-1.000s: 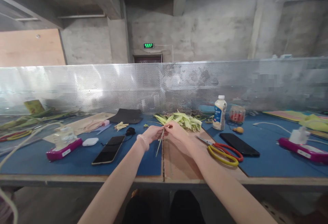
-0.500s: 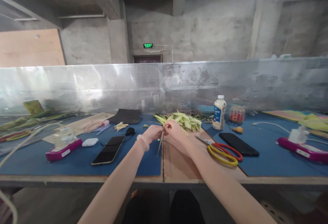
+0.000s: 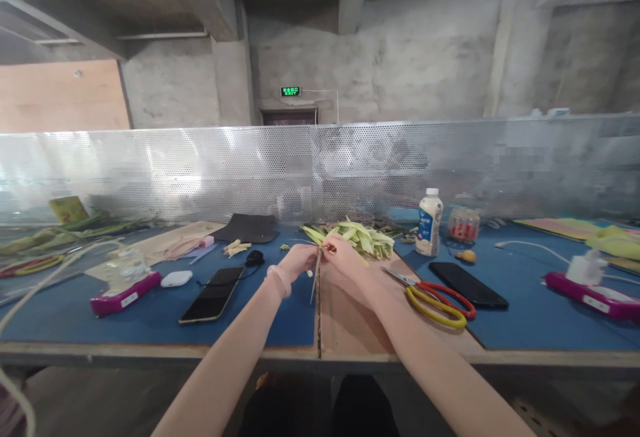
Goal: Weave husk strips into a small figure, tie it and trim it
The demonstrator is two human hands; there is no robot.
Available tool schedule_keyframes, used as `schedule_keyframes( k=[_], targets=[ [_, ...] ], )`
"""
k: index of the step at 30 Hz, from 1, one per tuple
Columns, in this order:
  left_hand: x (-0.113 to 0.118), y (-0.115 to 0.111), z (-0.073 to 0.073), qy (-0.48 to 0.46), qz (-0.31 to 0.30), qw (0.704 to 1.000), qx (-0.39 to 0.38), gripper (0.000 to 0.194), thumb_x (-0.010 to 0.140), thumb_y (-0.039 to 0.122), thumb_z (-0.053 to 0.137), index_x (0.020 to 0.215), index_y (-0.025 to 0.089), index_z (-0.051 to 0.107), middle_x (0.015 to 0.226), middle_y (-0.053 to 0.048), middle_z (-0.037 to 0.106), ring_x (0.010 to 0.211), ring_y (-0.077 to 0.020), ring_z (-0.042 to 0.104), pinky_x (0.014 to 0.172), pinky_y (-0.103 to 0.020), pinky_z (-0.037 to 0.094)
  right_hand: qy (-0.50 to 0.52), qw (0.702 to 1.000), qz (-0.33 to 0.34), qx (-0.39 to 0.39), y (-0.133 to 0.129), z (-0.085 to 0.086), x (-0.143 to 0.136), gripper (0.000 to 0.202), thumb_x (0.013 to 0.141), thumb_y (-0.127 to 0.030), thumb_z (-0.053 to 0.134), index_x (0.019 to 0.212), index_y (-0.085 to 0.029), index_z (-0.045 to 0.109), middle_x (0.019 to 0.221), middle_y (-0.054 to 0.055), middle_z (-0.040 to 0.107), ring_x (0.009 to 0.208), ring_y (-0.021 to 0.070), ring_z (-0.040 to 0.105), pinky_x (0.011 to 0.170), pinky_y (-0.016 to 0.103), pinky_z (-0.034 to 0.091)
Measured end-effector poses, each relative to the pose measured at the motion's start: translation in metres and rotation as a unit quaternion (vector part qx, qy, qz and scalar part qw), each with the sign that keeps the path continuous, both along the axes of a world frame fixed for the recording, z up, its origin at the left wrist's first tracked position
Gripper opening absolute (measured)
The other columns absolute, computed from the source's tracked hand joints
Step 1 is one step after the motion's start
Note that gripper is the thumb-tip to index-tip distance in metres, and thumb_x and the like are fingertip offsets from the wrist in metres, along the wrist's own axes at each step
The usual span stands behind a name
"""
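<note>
Head view shows a thin, pale green strip point(image 3: 315, 279) with its upper end between the fingertips of both hands and its free end slanting down over the seam where a blue mat point(image 3: 295, 323) meets a bare tan board point(image 3: 350, 333). The left hand point(image 3: 299, 261), a pale bracelet point(image 3: 280, 279) at its wrist, has its fingers drawn together on the strip; the right hand point(image 3: 341, 255) pinches at the same spot, thumb and fingertips nearly closed, though exactly how each finger bears on it is too small to tell. Just beyond the hands lies a heap of light green leaf strips point(image 3: 367, 237). Scissors with one red and one yellow handle point(image 3: 435, 300) rest to the right of the right hand, blades pointing toward the heap. Near them lies a black phone point(image 3: 469, 285), and behind that phone stand an upright white-capped bottle point(image 3: 429, 223) and a clear jar with red contents point(image 3: 463, 225). On the left side are a second phone point(image 3: 213, 295), a white case point(image 3: 177, 279) and a purple power strip point(image 3: 125, 293). A perforated metal screen point(image 3: 240, 163) runs behind everything on the table.
</note>
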State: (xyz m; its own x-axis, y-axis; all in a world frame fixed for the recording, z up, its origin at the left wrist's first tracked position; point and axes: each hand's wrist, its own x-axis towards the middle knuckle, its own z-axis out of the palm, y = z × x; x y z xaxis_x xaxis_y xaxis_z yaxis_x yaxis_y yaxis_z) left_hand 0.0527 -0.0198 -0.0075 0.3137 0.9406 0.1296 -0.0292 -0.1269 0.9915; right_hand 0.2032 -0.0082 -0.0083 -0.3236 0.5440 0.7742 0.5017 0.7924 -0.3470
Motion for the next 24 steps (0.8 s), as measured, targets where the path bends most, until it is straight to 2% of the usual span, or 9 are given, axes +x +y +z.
schedule_keyframes(
  k=[13,24],
  targets=[
    [-0.0039,0.0012,-0.0008,0.009,-0.012,1.000,0.011,0.022,0.085,0.030,0.050,0.099,0.015,0.058,0.102,-0.006,0.061,0.086,-0.0166,0.059,0.076,-0.036,0.049,-0.012,1.000,0.023,-0.010,-0.0054,0.0036,0.0011,0.017,0.085,-0.022,0.052,0.073,-0.012,0.058,0.082,0.002,0.056,0.081,0.0132,0.053,0.077,0.032,0.043],
    [-0.0019,-0.0017,0.0032,-0.025,-0.037,0.999,-0.015,0.026,0.085,0.031,0.051,0.102,0.013,0.057,0.103,-0.007,0.060,0.087,-0.0178,0.059,0.075,-0.038,0.049,-0.004,1.000,-0.009,-0.017,0.0036,-0.0021,0.0006,0.020,0.085,-0.026,0.054,0.072,-0.011,0.056,0.076,0.001,0.055,0.074,0.0118,0.053,0.069,0.028,0.045]
  ],
)
